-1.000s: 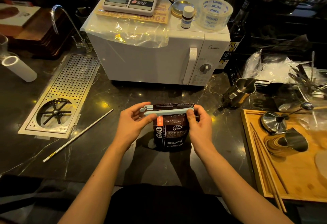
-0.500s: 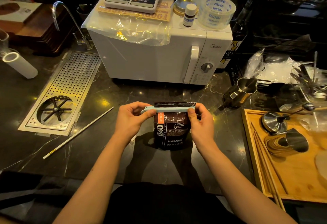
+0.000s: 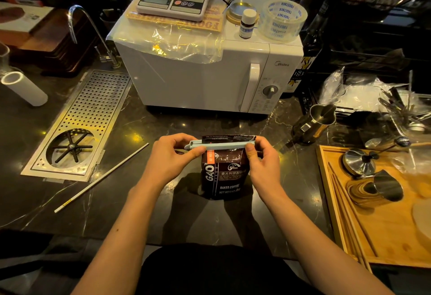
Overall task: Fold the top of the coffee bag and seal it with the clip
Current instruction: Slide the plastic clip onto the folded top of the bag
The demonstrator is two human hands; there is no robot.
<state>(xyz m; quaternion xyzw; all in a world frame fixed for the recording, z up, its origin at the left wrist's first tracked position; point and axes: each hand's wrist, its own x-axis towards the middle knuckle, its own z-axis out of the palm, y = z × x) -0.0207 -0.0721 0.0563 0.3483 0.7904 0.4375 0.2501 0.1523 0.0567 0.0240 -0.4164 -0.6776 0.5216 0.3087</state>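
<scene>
From the head view the coffee bag stands on the dark worktop, its top folded with the pale clip across it, left hand and right hand pinching the clip's ends, so sealing looks nearly done, though whether it has latched I cannot tell.

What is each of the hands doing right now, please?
Left hand: closed, pinching the left end of the clip.
Right hand: closed, pinching the clip's right end at the top of the coffee bag.
</scene>
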